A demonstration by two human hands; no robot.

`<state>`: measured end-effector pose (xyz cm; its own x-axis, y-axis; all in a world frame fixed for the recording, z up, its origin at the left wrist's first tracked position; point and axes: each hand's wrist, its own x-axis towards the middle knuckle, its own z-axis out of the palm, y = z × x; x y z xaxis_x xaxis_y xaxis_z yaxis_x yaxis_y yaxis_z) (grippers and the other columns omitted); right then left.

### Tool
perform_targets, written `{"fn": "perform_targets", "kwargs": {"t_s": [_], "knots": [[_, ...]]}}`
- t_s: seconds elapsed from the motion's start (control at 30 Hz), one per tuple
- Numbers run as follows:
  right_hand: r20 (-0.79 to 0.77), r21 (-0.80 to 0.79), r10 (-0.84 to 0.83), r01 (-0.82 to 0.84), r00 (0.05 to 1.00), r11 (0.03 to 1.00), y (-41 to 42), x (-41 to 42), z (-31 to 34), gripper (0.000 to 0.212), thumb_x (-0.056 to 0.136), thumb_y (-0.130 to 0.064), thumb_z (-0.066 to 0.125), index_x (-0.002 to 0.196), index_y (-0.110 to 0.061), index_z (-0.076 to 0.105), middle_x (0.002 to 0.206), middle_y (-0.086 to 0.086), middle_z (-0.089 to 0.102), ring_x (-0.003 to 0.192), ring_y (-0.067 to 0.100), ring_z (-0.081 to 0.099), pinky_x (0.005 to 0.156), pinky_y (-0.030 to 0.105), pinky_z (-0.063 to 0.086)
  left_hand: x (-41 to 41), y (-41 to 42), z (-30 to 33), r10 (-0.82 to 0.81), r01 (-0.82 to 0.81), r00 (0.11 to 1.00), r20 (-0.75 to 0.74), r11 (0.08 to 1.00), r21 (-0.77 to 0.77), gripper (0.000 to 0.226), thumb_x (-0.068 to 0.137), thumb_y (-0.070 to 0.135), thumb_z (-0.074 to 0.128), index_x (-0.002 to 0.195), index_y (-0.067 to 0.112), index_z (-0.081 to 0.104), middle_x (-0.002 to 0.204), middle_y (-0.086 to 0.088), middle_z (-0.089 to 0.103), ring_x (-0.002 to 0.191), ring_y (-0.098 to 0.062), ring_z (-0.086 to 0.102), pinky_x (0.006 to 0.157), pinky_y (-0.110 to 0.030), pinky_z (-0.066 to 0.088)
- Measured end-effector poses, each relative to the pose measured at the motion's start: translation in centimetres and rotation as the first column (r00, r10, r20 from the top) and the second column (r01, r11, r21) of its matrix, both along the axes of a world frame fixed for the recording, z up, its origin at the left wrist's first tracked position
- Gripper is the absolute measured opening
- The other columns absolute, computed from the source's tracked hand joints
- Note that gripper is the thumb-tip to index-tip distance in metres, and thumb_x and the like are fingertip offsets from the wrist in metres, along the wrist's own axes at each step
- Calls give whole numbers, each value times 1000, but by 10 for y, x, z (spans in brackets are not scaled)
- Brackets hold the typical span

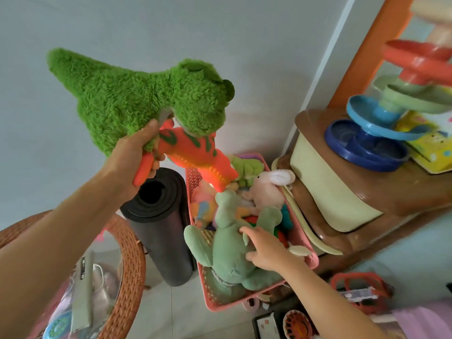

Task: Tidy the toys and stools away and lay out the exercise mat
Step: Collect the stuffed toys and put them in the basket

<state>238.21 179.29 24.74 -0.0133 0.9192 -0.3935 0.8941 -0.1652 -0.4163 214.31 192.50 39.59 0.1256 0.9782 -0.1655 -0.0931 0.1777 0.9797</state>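
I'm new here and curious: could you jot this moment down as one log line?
left hand: holds green plush and orange toy | right hand: on pale green plush in pink basket | exercise mat: rolled

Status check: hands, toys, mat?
Left hand grips green plush and orange toy. Right hand presses plush in pink basket. Mat rolled, upright.
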Motion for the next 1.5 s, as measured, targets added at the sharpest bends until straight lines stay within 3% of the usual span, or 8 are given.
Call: {"fn": "perform_targets", "kwargs": {"t_s": [0.1,0.2,0.37,0.53,0.87,1.07,1.3,1.5], "knots": [[-354,137,-250,315,901,939,-11,23,26,64,81,-26,67,138,-28,38,143,-3,41,123,9,42,100,26,38,-4,13,31,-207,212,973,100,976,-40,39,84,49,51,60,19,50,63,-8,51,36,-8,40,32,-10,30],[-241,514,-411,475,879,714,-16,37,50,99,65,-36,81,145,-21,25,152,0,25,138,16,27,112,36,30,5,20,52,-446,470,872,200,878,-91,39,65,52,62,51,20,44,65,-11,49,36,-7,35,37,-8,21],[-513,447,-448,674,732,588,-31,50,70,98,70,-16,80,146,-26,19,136,-14,28,126,4,34,100,24,37,37,22,24,-673,704,690,266,710,-31,46,53,51,79,53,19,46,58,-11,53,39,-9,37,32,-11,24],[-113,557,-568,525,815,643,-78,57,28,69,75,-17,75,136,-18,43,112,-9,38,109,11,46,95,30,44,60,29,-21,-759,748,647,-70,650,-133,51,59,66,71,62,17,60,76,-14,62,60,-18,55,56,-25,44],[251,257,-373,310,893,915,-72,35,19,54,92,-29,48,143,-27,29,146,-2,27,134,18,35,97,31,41,97,29,-56,-433,445,830,-351,894,-48,43,86,48,56,81,7,67,88,-8,65,89,-25,60,89,-36,44],[-537,448,-408,659,738,604,-24,24,86,103,64,-43,77,146,-24,18,145,-8,27,134,3,28,104,23,32,111,22,-34,-450,512,822,-349,853,106,43,85,45,59,57,13,53,55,0,47,51,-11,45,58,-19,37],[-129,693,-272,283,954,663,35,11,131,98,71,-22,72,146,-39,11,147,-2,25,134,18,29,106,36,35,133,7,-10,-449,518,838,-312,833,194,39,85,51,57,61,20,55,55,13,55,59,-6,50,60,-20,39],[-157,668,-146,214,977,713,68,49,158,92,61,6,64,139,-33,36,132,-17,39,131,8,37,105,16,26,96,43,-15,374,14,880,-292,594,804,51,74,62,53,88,13,51,95,0,48,92,-23,48,84,-33,42]]}}
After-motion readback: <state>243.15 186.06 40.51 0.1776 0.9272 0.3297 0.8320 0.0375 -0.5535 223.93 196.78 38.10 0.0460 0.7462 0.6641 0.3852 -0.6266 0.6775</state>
